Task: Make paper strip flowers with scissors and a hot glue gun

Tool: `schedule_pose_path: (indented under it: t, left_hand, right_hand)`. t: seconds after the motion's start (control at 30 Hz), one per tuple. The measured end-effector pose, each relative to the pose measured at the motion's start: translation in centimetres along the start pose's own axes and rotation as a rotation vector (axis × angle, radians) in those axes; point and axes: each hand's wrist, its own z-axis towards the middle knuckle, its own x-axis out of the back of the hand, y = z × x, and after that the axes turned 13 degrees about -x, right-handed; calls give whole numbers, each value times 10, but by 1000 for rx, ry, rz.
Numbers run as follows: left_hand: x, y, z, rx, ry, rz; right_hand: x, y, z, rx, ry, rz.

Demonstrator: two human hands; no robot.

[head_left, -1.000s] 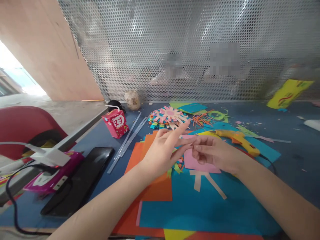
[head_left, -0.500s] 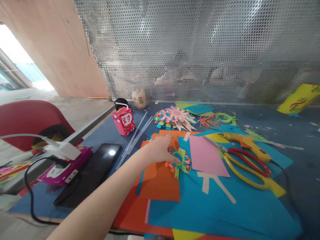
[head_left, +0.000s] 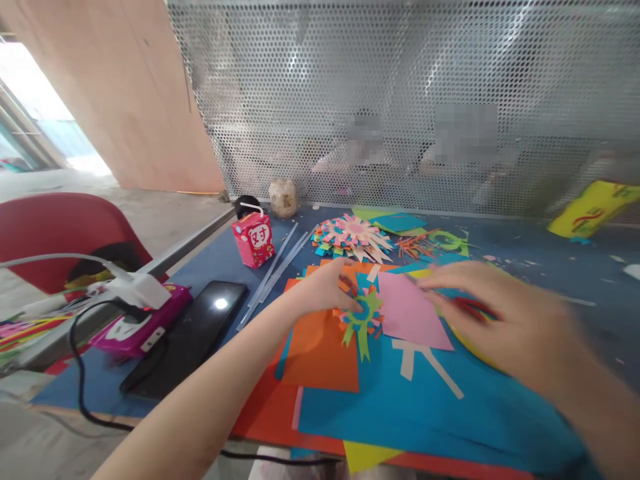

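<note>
My left hand (head_left: 325, 288) rests on the coloured paper sheets with its fingertips pinched on a small paper rosette (head_left: 364, 319) of green, pink and orange strips. My right hand (head_left: 493, 317) is blurred by motion; it hovers with fingers stretched out over the pink paper sheet (head_left: 407, 313) and covers most of the red and yellow scissors (head_left: 467, 308). A large blue sheet (head_left: 425, 407) and an orange sheet (head_left: 320, 353) lie under both hands.
A bigger finished paper flower (head_left: 353, 237) lies further back beside orange and green scraps (head_left: 417, 244). A red drink carton (head_left: 253, 239), clear glue sticks (head_left: 275, 267), a black phone (head_left: 187, 333) and a magenta device with a cable (head_left: 137, 320) lie at the left. A perforated metal screen (head_left: 400, 100) closes the back.
My right hand left the view half a second ago and has come back in over the scissors and pink sheet. My left hand moved down onto the small rosette and shifted it slightly.
</note>
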Motion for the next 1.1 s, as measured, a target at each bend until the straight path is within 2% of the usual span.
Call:
schedule_pose_path:
  t: [0.03,0.1,0.2,0.27,0.33,0.4,0.53,0.67,0.87,1.1]
  left_hand:
    - [0,0,1,4,33,-67]
    - [2,1,3,-21,143,-157]
    - [5,5,7,-138,423,-275]
    - [6,9,10,-232,603,-430]
    - [7,14,11,-311,728,-614]
    - [6,18,11,-363,792,-759]
    - [-1,23,9,-378,756,-907]
    - [-11,25,4,-401,687,-922]
    - [-19,26,2,-482,601,-890]
    - [-16,23,4,-451,644,-891]
  right_hand:
    - [-5,-4,-1,55,-19,20]
    - [-16,-10,-2,32,-148,87]
    - [-30,-20,0,-188,-386,249]
    - [-39,-26,4,-312,-510,365]
    - [-46,-32,12,-377,-518,458]
    - [-53,-35,21,-397,-437,509]
    - [-59,-35,30,-381,-240,609]
    - [-55,-35,28,-334,-85,748]
    - [-51,-34,28,-351,-7,804]
    - [-50,-31,27,-410,-46,743]
